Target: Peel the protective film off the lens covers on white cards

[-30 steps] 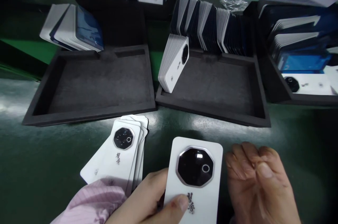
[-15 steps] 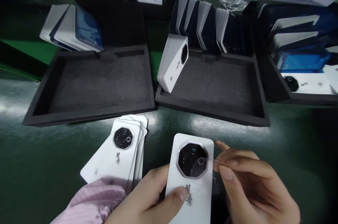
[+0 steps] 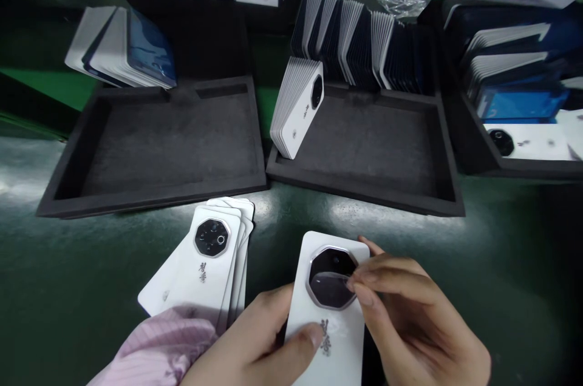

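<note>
My left hand grips a white phone back cover with a black octagonal camera window, thumb pressed on its lower face. My right hand pinches a thin clear film with thumb and forefinger against that camera window. A fanned stack of the same white covers lies on the dark green table just left of my hands, partly under my pink sleeve.
Two black foam trays stand behind: the left tray bare inside, the right tray with a leaning pack of white covers and rows of covers behind. More trays with covers sit at the right and back.
My right hand went from a loose curl beside the cover to pinching the clear film, and has moved left so the film now lies over the camera window.
</note>
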The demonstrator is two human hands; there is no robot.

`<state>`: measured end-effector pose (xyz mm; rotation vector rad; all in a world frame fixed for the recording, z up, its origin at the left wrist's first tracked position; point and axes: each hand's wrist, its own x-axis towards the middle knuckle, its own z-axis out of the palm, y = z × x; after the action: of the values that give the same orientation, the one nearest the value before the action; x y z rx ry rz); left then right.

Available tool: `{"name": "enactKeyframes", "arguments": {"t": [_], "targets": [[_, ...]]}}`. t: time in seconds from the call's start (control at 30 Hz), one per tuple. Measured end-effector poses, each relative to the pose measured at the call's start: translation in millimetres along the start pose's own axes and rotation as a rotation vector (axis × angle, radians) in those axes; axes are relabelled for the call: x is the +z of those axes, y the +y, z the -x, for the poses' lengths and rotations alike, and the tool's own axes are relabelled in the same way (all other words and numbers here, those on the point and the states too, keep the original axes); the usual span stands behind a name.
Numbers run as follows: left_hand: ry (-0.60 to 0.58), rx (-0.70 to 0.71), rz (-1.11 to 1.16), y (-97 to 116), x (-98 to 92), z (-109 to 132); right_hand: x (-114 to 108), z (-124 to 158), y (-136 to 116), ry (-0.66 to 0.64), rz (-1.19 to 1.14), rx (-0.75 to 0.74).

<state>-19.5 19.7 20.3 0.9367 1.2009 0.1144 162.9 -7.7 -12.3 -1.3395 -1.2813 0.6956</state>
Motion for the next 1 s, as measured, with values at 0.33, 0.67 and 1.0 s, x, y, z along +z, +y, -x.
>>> {"name": "enactKeyframes", "arguments": {"t": [0.33, 0.67, 1.0], "targets": [[0.001, 0.046, 0.002, -4.0, 0.3, -0.8, -2.4, 2.2, 4.2, -0.007, 0.013, -0.013], [0.008, 0.013, 0.027, -6.0, 1.0, -1.0, -1.1, -5.4, 6.7, -0.063, 0.365, -0.308], [-0.067, 0.215, 0.012, 6.5, 1.0, -6.7, -2.5, -0.4, 17.1, 0.039, 0.293, 0.067]]}}
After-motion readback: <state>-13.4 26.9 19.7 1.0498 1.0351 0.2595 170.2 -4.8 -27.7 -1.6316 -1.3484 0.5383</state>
